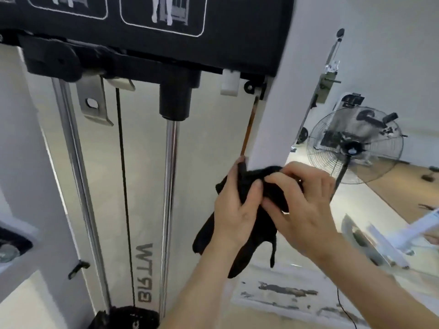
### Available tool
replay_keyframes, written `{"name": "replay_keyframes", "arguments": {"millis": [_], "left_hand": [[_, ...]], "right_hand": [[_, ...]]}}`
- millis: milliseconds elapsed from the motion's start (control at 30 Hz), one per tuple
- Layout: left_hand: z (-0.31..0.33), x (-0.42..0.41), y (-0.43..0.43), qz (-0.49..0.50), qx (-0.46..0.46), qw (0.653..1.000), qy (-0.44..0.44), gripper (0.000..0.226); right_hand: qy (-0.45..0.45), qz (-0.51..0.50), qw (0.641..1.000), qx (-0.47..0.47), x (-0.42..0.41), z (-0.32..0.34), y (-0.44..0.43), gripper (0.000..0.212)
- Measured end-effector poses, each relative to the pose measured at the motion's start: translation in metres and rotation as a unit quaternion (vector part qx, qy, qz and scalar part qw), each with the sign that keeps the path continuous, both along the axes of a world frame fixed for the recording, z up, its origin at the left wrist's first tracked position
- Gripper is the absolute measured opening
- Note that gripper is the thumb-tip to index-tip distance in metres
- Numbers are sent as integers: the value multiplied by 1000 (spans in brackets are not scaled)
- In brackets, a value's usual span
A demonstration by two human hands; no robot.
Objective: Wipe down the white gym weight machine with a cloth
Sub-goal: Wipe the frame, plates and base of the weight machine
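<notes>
Both my hands are closed on the black fabric cloth (259,203), which sits bunched against the front edge of the white painted upright post (273,103) of the weight machine. My left hand (234,210) grips the cloth from the left side: the thumb lies across the fabric and the fingers curl round behind it, with one fingertip just showing at the post's edge. My right hand (306,198) comes in from the right with its fingers bent, pinching the upper fold of the cloth right where it touches the post. The two hands are touching each other over the fabric. Below them the loose ends of the cloth hang down in two or three limp tails.

To the left of the post, inside the machine's frame, two shiny chrome guide rods (169,186) run upright, and a thin black cable (123,186) hangs between them. Behind them stands a white back panel (145,274) with dark lettering printed sideways — I can read only part of it. The rods drop toward a black weight block (128,317) at the bottom edge of the view. Across the top sits a black instruction placard (142,32) with white figure drawings.

Off to the right, well apart from the machine, a black wire-caged floor fan (354,148) stands on its pole — behind it other gym gear shows, too blurred to make out.
</notes>
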State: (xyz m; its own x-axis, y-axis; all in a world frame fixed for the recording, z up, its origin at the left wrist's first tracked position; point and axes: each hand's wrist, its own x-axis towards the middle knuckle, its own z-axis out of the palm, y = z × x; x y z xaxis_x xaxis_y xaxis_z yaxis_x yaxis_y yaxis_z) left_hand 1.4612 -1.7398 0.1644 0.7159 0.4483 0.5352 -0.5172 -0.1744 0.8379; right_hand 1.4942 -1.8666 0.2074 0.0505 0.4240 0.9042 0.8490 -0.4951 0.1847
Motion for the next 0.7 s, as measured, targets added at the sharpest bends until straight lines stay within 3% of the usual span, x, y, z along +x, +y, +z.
{"name": "replay_keyframes", "arguments": {"millis": [67,167,300,434,634,701], "left_hand": [[-9,5,3,-16,-14,1000,-17,63],[-52,2,1,-22,-33,999,24,71],[-128,-15,-10,-15,-52,992,115,77],[-154,-28,-12,-8,-56,981,187,76],[-67,-13,-10,33,-13,995,96,49],[-45,-4,-8,50,-13,997,62,52]], "right_hand": [[77,32,993,87,-7,-31,9,23],[125,37,980,148,-18,-80,17,27],[249,-7,963,104,-44,-148,26,45],[471,-60,880,31,-54,-176,21,53],[422,-59,903,50,-41,-119,23,59],[441,47,892,86,-36,-102,25,65]]}}
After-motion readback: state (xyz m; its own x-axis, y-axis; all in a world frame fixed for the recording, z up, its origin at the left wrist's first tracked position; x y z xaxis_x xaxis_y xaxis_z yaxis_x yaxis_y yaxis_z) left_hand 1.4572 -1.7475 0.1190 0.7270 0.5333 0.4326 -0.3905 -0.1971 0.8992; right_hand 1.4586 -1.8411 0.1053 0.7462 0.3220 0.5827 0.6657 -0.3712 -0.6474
